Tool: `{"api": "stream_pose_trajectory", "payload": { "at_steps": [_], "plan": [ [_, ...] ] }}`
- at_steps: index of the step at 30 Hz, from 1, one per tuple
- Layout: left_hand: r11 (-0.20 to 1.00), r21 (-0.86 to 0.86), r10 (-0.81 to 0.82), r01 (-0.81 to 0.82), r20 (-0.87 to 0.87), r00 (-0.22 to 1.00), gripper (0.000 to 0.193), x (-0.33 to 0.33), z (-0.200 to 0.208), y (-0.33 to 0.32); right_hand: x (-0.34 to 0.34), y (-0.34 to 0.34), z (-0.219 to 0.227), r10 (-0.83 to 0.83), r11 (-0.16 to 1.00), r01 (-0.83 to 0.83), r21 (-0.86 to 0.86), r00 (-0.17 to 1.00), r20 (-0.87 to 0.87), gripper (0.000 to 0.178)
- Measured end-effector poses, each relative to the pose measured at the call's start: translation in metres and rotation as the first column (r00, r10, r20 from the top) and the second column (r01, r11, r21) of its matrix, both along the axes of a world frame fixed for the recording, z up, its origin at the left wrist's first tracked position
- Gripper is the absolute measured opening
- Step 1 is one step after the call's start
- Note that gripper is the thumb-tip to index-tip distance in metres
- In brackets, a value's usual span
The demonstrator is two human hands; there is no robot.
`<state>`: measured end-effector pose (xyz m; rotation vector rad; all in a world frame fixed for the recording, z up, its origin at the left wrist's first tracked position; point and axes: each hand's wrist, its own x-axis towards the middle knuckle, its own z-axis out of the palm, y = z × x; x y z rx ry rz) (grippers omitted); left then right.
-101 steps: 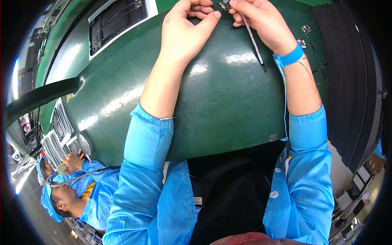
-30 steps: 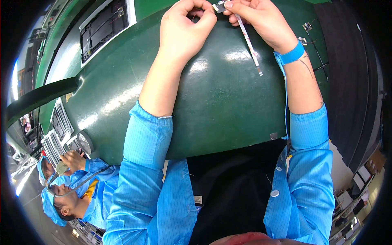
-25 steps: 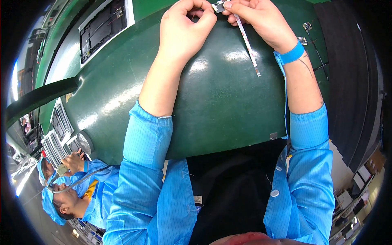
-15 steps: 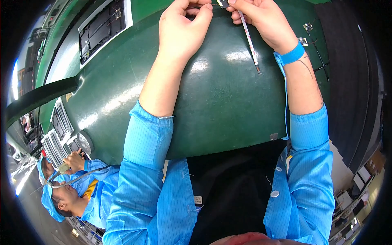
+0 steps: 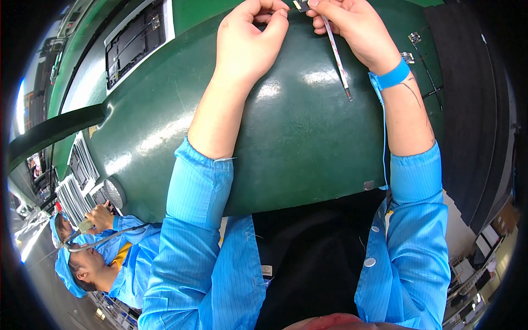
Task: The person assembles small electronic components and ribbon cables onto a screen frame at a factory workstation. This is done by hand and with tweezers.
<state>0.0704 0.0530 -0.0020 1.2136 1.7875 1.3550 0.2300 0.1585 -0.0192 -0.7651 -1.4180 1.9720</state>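
Observation:
At the far edge of the view, my right hand [image 5: 355, 27] pinches a small circuit board [image 5: 301, 5] between thumb and fingers. A white flat ribbon cable [image 5: 336, 55] with a dark end hangs from that hand toward me. Just left of the board, my left hand [image 5: 247, 44] is closed in a pinch, thumb against fingers. A thin wire seems to run from its fingertips to the board, though it is very small here. A blue wrist strap [image 5: 391, 76] with a cord circles my right wrist.
Below my hands lies a green work mat [image 5: 308, 148]. Small boards with wires [image 5: 414, 38] rest right of my right hand. A framed black panel [image 5: 135, 44] lies at the far left. A dark curved bar [image 5: 58, 129] crosses the left side, where a co-worker [image 5: 104, 269] sits.
Both hands have come very slightly nearer to me, and a little more of the board shows. The pinches look the same.

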Motion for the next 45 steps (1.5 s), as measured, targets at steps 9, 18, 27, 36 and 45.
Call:
{"api": "stream_pose_trajectory", "payload": {
  "at_steps": [9,18,27,36,45],
  "plan": [
    [1.0,-0.001,0.001,-0.001,0.021,1.0,0.006,-0.002,-0.001,-0.001,-0.002,-0.001,0.0,0.013,1.0,-0.013,0.003,1.0,-0.002,0.016],
    [0.999,-0.003,0.032,-0.032,0.027,0.999,0.008,-0.009,-0.007,0.0,-0.01,-0.004,-0.001,-0.073,0.997,0.073,-0.03,0.997,0.005,0.016],
    [0.999,0.016,0.03,-0.032,0.081,0.996,0.005,-0.01,-0.011,0.001,-0.008,-0.001,-0.006,-0.099,0.994,0.098,-0.056,0.995,-0.026,0.014],
    [0.998,-0.026,0.05,-0.05,0.01,0.999,0.004,-0.005,-0.006,0.0,-0.005,0.001,-0.008,-0.099,0.993,0.096,-0.066,0.994,-0.044,0.013],
    [0.999,-0.011,0.052,-0.052,0.0,0.999,0.004,-0.005,-0.005,0.0,-0.005,0.001,-0.008,-0.097,0.992,0.092,-0.081,0.994,-0.052,0.013]
  ]
}}
